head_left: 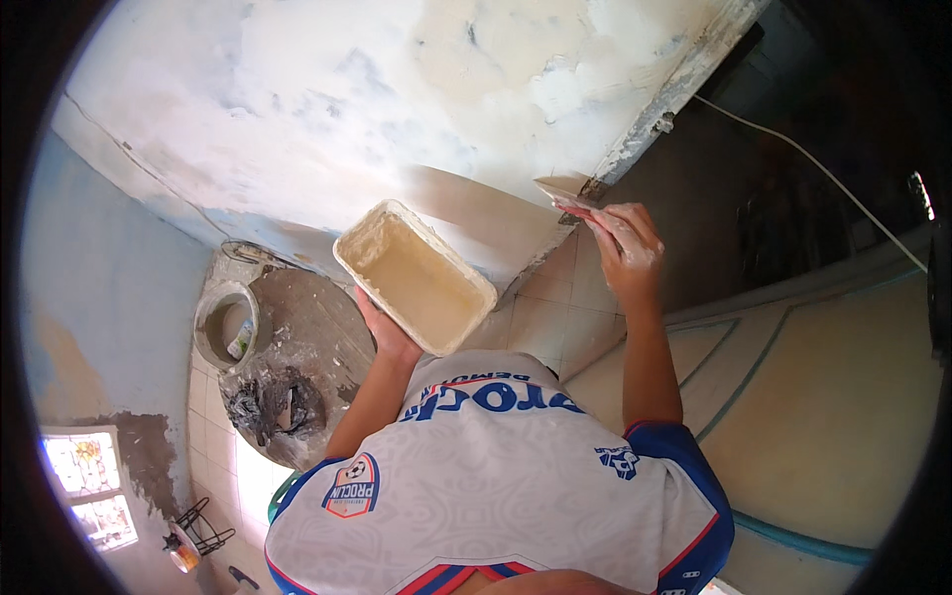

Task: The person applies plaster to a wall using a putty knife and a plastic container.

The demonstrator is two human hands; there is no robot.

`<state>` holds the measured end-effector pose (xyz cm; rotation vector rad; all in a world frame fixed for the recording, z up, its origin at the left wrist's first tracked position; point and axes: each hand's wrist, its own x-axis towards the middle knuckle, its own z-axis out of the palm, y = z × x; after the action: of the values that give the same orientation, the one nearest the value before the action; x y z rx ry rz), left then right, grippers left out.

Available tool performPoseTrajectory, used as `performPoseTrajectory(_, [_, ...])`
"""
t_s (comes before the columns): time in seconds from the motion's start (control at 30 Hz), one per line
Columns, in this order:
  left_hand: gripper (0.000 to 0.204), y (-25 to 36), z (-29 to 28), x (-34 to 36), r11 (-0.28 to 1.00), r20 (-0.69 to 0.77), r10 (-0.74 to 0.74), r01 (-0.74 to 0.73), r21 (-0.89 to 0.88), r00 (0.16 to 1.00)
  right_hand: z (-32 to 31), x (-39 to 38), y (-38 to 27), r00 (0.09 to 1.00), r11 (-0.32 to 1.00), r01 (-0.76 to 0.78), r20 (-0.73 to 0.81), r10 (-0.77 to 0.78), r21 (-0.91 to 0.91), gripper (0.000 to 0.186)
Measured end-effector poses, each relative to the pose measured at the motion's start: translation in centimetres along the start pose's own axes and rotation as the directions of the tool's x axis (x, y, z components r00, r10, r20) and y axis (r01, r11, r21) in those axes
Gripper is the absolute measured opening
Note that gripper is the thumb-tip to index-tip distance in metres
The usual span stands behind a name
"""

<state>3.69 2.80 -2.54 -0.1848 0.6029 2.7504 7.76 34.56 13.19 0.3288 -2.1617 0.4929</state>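
My left hand (390, 329) grips the side of a pale rectangular plastic tub (369, 238), tilted so its inside shows. Beige filler coats the tub's walls and floor. Raised at the right, my right hand (629, 246) is closed round the reddish handle of a putty knife (563, 188). White smears cover those fingers. The knife's blade is at the edge of a patchy white wall (377, 99), near the rough corner by a dark opening; whether it touches the wall I cannot tell.
At the left stands a round, stained grey surface (307, 327) bearing a crumpled black plastic bag (260, 409). A bucket (202, 322) with something inside is beside it. A thin cable (803, 159) hangs across the dark opening. Tiled floor (540, 322) shows beneath the wall.
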Motion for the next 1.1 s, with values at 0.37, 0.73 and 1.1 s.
performPoseTrajectory(0.37, [0.079, -0.3, 0.0, -1.0, 1.000, 0.037, -0.006, 0.006, -0.004, 0.999, -3.7, 2.2, -0.8, 0.980, 0.997, 0.066, -0.187, -0.072, -0.038, 0.023])
performPoseTrajectory(0.73, [0.082, -0.2, 0.2, -2.8, 0.999, 0.055, 0.010, -0.007, -0.041, 0.998, -3.3, 2.8, -0.7, 0.995, 0.989, 0.078, -0.075, -0.069, 0.122, 0.020])
performPoseTrajectory(1.1, [0.076, 0.7, 1.7, -2.5, 0.991, 0.045, -0.053, 0.059, -0.122, 0.998, -11.8, 21.4, -9.6, 0.865, 0.876, -0.091, -0.399, 0.306, 0.475, 0.017])
